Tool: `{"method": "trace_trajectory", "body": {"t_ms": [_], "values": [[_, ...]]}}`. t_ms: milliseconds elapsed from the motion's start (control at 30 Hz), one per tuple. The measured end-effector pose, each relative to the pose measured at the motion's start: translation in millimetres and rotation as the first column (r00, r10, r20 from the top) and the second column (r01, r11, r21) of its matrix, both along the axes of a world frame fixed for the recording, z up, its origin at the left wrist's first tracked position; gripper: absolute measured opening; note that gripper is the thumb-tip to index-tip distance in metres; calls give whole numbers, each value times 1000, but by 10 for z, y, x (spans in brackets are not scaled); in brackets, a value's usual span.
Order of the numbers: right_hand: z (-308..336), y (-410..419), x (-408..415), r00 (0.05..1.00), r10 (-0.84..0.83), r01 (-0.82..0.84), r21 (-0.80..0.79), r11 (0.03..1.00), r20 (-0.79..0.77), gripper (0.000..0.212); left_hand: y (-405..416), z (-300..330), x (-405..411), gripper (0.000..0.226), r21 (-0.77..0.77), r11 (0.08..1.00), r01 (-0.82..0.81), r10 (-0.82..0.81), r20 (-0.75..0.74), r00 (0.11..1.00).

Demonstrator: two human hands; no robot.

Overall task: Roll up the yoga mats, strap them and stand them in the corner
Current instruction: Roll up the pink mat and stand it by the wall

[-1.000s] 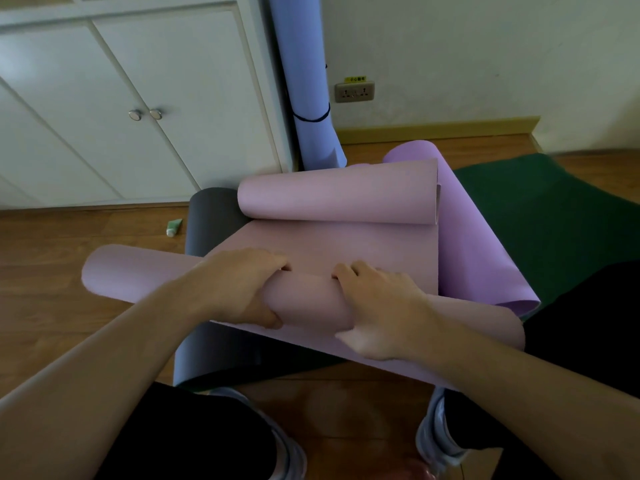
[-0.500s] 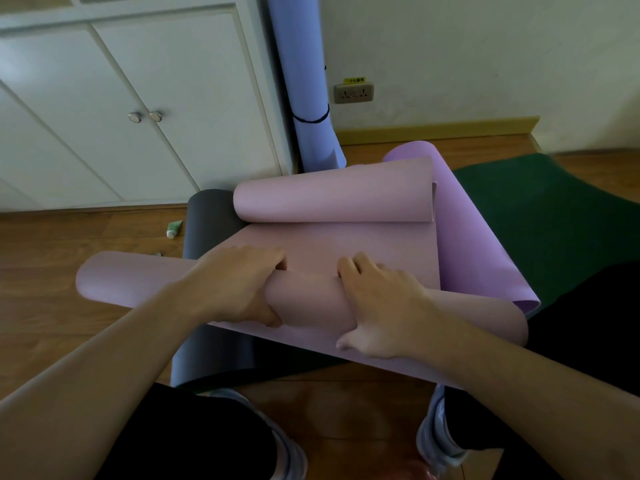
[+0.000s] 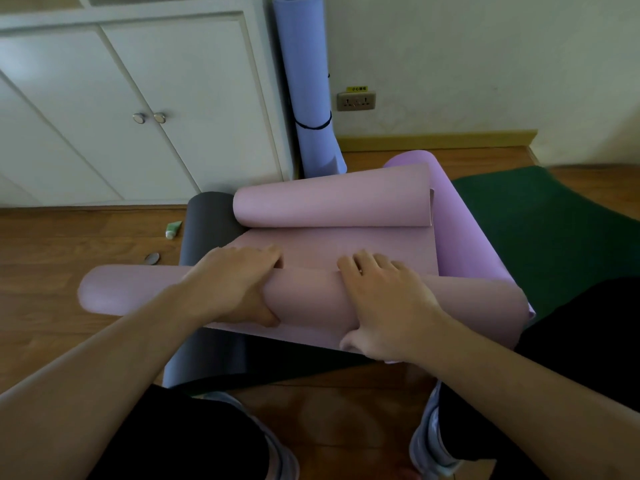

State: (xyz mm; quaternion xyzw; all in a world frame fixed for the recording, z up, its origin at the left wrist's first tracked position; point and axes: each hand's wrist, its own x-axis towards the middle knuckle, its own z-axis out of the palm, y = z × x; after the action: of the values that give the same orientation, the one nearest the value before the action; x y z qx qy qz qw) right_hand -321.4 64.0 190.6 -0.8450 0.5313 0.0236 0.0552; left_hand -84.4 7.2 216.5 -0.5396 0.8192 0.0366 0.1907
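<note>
Left hand (image 3: 239, 282) and right hand (image 3: 384, 299) lie curled over the pink mat (image 3: 311, 296) roll on the floor. Risk: uneven pressure telescopes it; far end (image 3: 332, 199) curls back.

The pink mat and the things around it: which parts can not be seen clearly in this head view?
- Pink mat: roll core, hidden under left hand and right hand.
- Blue mat: top, cut by the frame edge.
- Grey mat: mostly covered by the pink mat.
- Socket label: too small to read.
- Round object: too small to identify.
</note>
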Motion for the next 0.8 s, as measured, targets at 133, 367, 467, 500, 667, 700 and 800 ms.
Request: {"method": "trace_trajectory", "body": {"t_ms": [133,367,467,500,667,700,800], "values": [[14,-14,-2,999,-18,18,4,1000,36,69,0,-5,2,72,103,994,-21,27,-61,998],[43,6,-28,993,-72,68,50,996,89,62,18,-54,-4,93,74,993,90,-88,-32,996],[46,-7,-43,997,-40,38,31,999,71,76,23,-24,-17,77,-25,997,74,-75,-24,997],[51,-13,-45,999,-27,26,20,999,47,82,21,-10,-14,74,-35,998,59,-60,-31,998],[55,-29,-29,1000,-5,5,-14,1000,-24,75,11,24,-37,74,42,999,-24,29,-116,993],[69,-41,-41,1000,-2,1,-19,1000,-18,67,12,21,-36,74,62,998,-31,39,-137,990],[148,-95,-116,999,18,-19,-33,999,-38,56,16,-17,-17,83,88,996,1,16,-184,983]]}}
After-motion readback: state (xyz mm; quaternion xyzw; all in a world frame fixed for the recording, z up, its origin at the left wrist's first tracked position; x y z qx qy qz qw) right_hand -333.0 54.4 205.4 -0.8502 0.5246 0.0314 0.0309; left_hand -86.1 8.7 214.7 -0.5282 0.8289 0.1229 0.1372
